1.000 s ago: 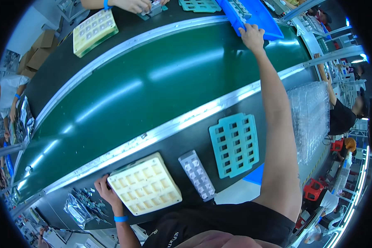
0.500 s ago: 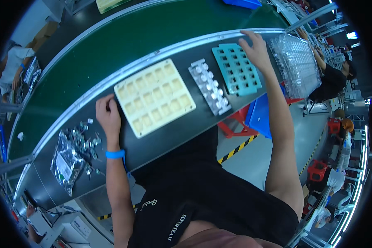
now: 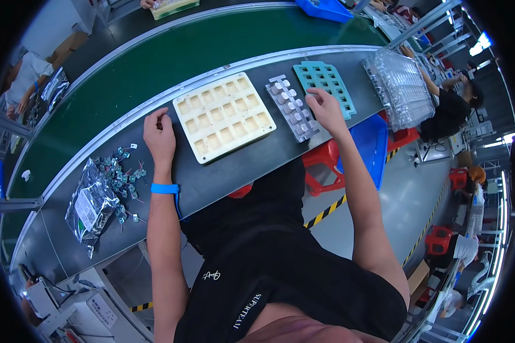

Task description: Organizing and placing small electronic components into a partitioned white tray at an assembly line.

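A cream tray [image 3: 241,128] with rows of square pockets lies on the bench. Beside its left edge rests my left hand [image 3: 159,137], fingers curled in and nothing visible in them; a blue band circles that wrist. To the right of the tray is a metal strip fixture [image 3: 303,135] carrying a row of round, whitish pieces. My right hand [image 3: 328,114] hangs over the gap between this fixture and a teal tray [image 3: 341,93] with square holes, hiding part of the teal tray. Its thumb and fingers are a little apart, with nothing seen between them.
At the left, small wired green parts [image 3: 119,177] spill beside a silver bag [image 3: 90,208]. Stacked clear plastic trays [image 3: 397,88] stand at the right end. A green conveyor [image 3: 149,74] runs behind the bench. A blue bin [image 3: 372,148] and red stools [image 3: 324,166] are below.
My right hand has come back from the teal tray's far right edge to its near left side, by the fixture. My left hand stays beside the cream tray. The whole view has shifted slightly.
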{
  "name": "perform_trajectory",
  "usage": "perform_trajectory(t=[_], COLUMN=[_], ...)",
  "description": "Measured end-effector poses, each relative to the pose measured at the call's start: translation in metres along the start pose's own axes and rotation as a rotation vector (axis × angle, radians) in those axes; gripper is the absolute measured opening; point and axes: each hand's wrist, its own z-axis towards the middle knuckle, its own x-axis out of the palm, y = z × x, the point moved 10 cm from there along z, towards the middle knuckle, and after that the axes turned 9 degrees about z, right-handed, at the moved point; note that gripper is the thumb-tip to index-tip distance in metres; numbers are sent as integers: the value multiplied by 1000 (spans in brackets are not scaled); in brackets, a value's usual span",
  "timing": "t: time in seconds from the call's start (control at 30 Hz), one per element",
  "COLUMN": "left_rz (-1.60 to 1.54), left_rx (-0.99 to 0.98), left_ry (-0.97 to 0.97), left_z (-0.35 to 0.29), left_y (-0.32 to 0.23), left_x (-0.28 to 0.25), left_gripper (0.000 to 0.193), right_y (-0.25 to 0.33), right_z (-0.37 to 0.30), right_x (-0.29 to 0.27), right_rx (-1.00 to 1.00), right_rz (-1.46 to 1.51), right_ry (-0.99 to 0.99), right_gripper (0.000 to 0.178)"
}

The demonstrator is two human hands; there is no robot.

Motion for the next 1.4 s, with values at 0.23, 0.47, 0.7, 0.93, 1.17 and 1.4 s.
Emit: perform_trajectory(t=[0.23, 0.47, 0.7, 0.93, 1.17, 1.4], left_rz=[-7, 126, 369, 331, 266, 111], left_rx=[34, 713, 623, 584, 576, 490], left_ry=[-84, 475, 423, 448, 460, 342], left_z=[1, -19, -36, -38, -34, -18], left_y=[-37, -188, -182, -191, -189, -185], left_x=[-10, 123, 234, 242, 233, 196], left_gripper=[18, 14, 9, 10, 8, 13], right_y=[-8, -33, -90, -69, -27, 25], right_z=[61, 73, 62, 27, 28, 22], right_x=[42, 48, -6, -42, -34, -39], right_rx=[-3, -23, 107, 90, 28, -79], right_rz=[-76, -81, 343, 534, 602, 626], right_ry=[57, 110, -111, -144, -241, -314], right_gripper=[38, 38, 35, 34, 36, 27])
